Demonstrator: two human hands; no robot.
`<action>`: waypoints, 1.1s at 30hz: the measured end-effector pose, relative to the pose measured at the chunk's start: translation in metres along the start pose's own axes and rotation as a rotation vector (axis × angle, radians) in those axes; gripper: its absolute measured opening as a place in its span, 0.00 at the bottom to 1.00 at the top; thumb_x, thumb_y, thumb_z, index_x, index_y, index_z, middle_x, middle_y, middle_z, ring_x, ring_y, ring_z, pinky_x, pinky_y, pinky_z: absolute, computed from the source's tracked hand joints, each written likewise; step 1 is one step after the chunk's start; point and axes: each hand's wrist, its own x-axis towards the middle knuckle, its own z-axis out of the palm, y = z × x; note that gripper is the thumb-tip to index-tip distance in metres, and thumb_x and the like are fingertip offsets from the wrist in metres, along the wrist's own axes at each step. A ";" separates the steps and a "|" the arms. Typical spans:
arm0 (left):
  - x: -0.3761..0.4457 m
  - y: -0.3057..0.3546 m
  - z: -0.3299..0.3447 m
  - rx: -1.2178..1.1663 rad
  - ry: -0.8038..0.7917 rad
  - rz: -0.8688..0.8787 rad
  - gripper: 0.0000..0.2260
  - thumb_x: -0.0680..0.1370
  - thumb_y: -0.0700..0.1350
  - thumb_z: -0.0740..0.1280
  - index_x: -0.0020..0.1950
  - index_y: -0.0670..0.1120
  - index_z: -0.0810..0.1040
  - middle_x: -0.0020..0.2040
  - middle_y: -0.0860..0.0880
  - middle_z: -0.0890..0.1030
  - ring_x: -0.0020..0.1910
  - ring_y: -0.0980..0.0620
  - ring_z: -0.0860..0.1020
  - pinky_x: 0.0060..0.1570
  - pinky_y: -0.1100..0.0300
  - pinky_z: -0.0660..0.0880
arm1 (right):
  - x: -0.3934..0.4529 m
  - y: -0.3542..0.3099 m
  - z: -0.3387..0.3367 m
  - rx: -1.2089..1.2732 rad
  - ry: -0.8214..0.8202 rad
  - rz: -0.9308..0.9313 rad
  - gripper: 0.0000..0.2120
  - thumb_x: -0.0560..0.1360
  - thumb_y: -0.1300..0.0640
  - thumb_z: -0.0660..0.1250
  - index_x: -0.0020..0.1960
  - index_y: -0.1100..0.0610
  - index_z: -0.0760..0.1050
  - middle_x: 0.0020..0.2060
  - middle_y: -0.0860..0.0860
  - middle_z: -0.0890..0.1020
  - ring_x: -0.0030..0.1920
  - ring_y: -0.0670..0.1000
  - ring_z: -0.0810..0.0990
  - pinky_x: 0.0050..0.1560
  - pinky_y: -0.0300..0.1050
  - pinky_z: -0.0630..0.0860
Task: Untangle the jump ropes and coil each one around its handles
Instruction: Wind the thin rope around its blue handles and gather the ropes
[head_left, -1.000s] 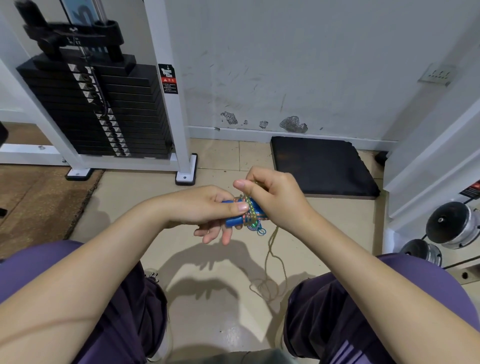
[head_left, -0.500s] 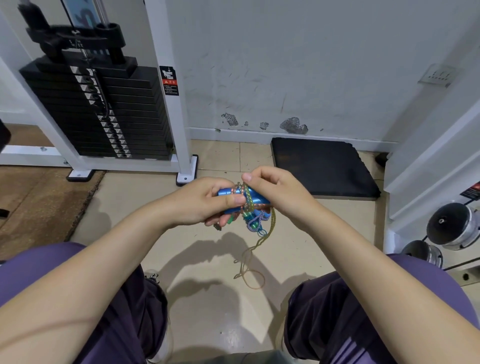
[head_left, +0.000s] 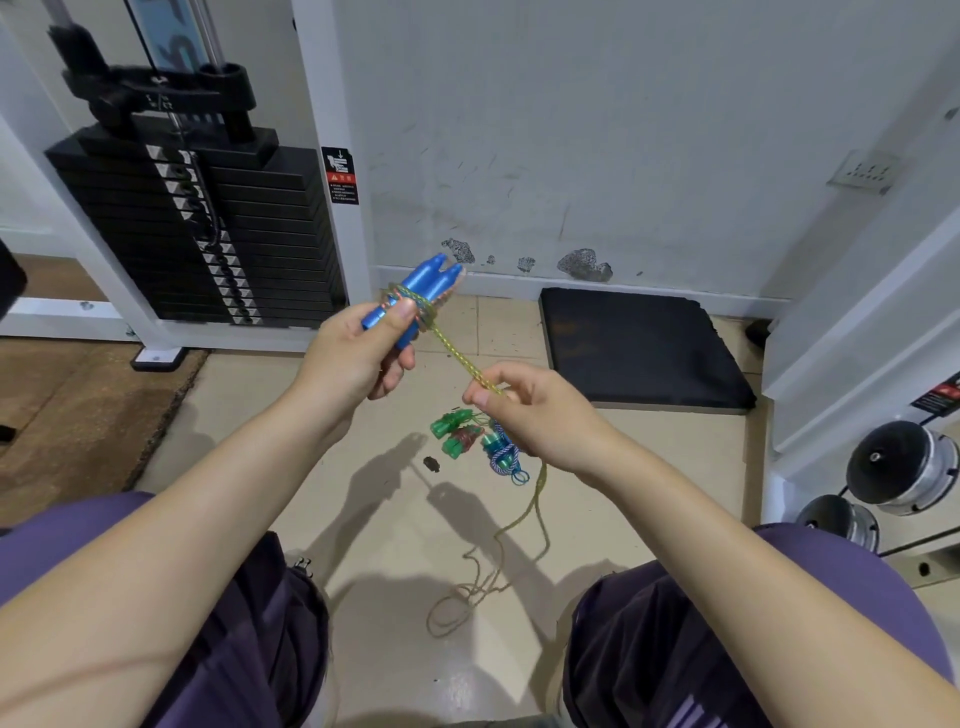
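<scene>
My left hand (head_left: 358, 353) grips a pair of blue jump-rope handles (head_left: 423, 291), held side by side and tilted up to the right, with a few turns of yellow-green rope around them. That rope (head_left: 460, 353) runs taut down to my right hand (head_left: 524, 410), which pinches it between thumb and fingers. Below my right hand the rope's loose end (head_left: 488, 577) hangs to the tiled floor in slack loops. On the floor under my right hand lie coiled ropes: two green-handled bundles (head_left: 452, 434) and a teal-handled one with blue-white rope (head_left: 501, 454).
A black weight stack (head_left: 197, 228) in a white frame stands at the back left. A black foam mat (head_left: 639, 348) lies by the wall at the right. Dumbbells (head_left: 898, 467) sit on a rack at the far right. My knees flank the floor space.
My hands have moved apart: the left lifted the blue handles up and left, the right drew the rope down and right, pulling it taut. The coiled bundles on the floor are now uncovered.
</scene>
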 end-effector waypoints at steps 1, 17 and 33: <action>0.001 -0.001 -0.001 0.035 0.004 -0.006 0.11 0.81 0.52 0.65 0.46 0.45 0.75 0.30 0.48 0.75 0.23 0.54 0.66 0.23 0.67 0.61 | -0.001 -0.002 0.002 -0.049 0.005 -0.024 0.07 0.80 0.57 0.65 0.49 0.61 0.78 0.25 0.45 0.69 0.23 0.41 0.65 0.26 0.34 0.64; -0.017 -0.003 0.005 0.487 -0.788 -0.088 0.13 0.75 0.56 0.68 0.38 0.48 0.75 0.32 0.45 0.77 0.26 0.53 0.65 0.27 0.62 0.62 | 0.005 -0.003 -0.018 -0.186 0.101 -0.151 0.09 0.73 0.56 0.74 0.45 0.56 0.74 0.35 0.52 0.74 0.34 0.45 0.70 0.37 0.39 0.69; -0.018 -0.001 0.008 0.221 -0.677 -0.008 0.17 0.80 0.51 0.64 0.46 0.36 0.72 0.32 0.46 0.76 0.24 0.53 0.65 0.26 0.65 0.61 | 0.004 -0.002 -0.012 0.461 0.044 -0.014 0.06 0.78 0.54 0.66 0.51 0.56 0.78 0.42 0.54 0.79 0.38 0.51 0.78 0.45 0.48 0.77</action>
